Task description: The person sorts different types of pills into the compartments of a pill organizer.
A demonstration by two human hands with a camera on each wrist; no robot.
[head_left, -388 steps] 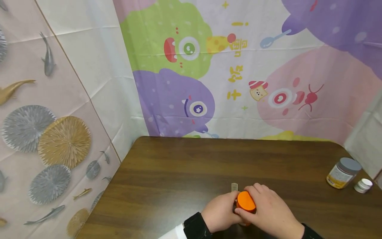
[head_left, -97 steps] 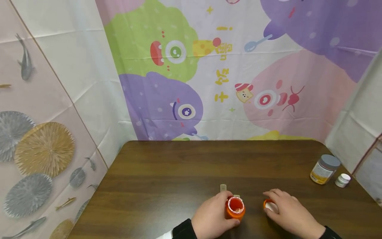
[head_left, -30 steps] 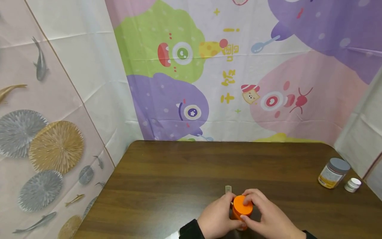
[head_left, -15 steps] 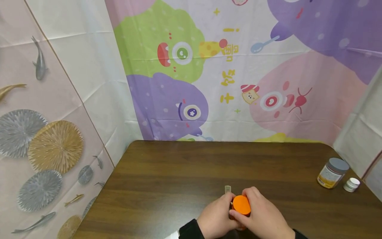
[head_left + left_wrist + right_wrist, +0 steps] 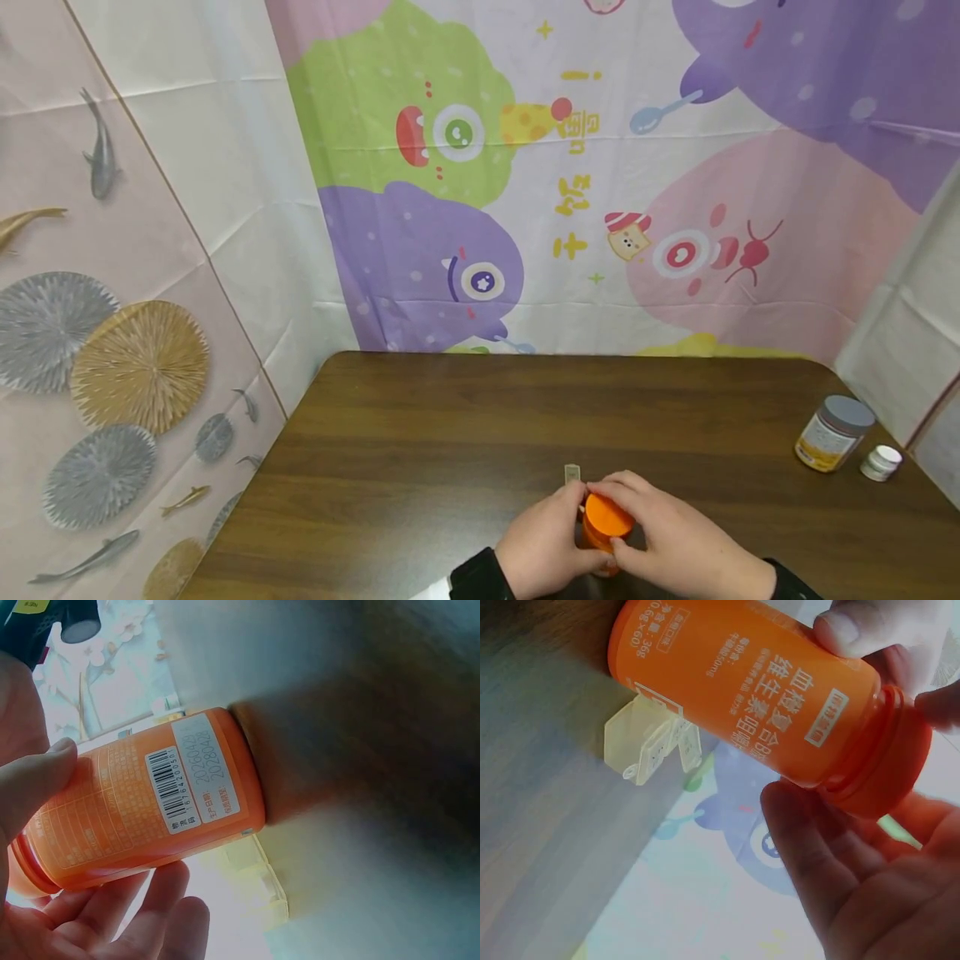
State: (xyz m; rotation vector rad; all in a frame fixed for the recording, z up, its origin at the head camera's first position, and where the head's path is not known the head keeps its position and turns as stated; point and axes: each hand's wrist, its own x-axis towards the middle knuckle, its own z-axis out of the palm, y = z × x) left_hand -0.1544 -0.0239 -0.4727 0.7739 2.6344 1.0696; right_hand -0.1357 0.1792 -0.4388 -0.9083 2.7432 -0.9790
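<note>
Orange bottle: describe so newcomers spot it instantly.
Head view: find the brown table, then its near part. The left grip and right grip hold the orange bottle there. Its orange cap sets it apart from the grey-lidded jar and white-capped bottle.

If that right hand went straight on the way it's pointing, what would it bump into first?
The right hand is at the orange cap, touching it, so that comes first; beyond it, the left hand seems next, though depth is unclear.
</note>
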